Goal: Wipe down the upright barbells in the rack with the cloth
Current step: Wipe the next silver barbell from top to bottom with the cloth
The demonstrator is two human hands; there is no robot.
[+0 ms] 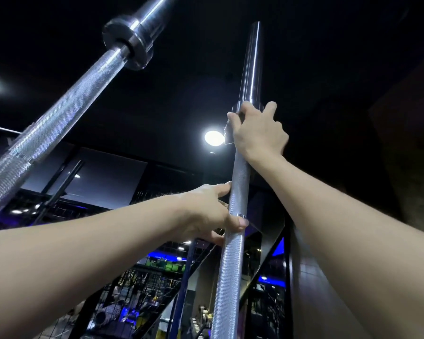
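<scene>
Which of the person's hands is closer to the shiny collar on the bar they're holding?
Right. The right hand grips at the collar; the left hand holds the barbell lower.

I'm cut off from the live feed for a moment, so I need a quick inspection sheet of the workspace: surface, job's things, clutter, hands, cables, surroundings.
Surface: nothing seen; the view points up at a dark ceiling.
Job's things: near barbell stands upright, knurled shaft below, smooth sleeve above. Second barbell leans across the upper left, collar showing. Cloth is only a small grey edge sticking out from under the right hand.
Clutter: nothing seen.
Hands: right hand grips the near barbell just below its collar, cloth under it. Left hand holds the shaft lower down, thumb across the front.
Cables: nothing seen.
Surroundings: round ceiling light, dark mesh panels, blue-lit gym floor below; details too dim to tell.
</scene>
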